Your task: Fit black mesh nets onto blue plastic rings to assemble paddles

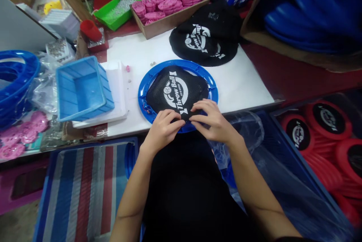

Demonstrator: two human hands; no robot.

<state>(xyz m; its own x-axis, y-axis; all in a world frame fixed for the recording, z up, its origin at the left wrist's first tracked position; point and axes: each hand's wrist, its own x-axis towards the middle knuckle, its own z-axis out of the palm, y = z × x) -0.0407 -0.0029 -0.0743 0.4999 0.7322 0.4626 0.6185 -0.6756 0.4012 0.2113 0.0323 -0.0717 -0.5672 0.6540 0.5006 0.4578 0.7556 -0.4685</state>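
Observation:
A blue plastic ring (144, 87) lies on the white work surface in front of me. Inside it rests a black mesh disc (195, 87) printed "Throw Ball" in white, its edge uneven and short of the ring in places. At the near edge of the mesh, my left hand (164, 128) pinches the fabric between thumb and fingers. Close beside it, my right hand (207, 119) is also closed on that near edge, fingertips bent down. More black printed mesh discs (203, 42) lie piled just beyond the ring.
An empty light-blue bin (85, 91) stands on the left. Behind are a green tray (115, 10) of small metal parts and a carton (169, 15) of pink pieces. Red discs (328, 117) fill a crate at right; a box of blue rings (311, 15) stands at upper right.

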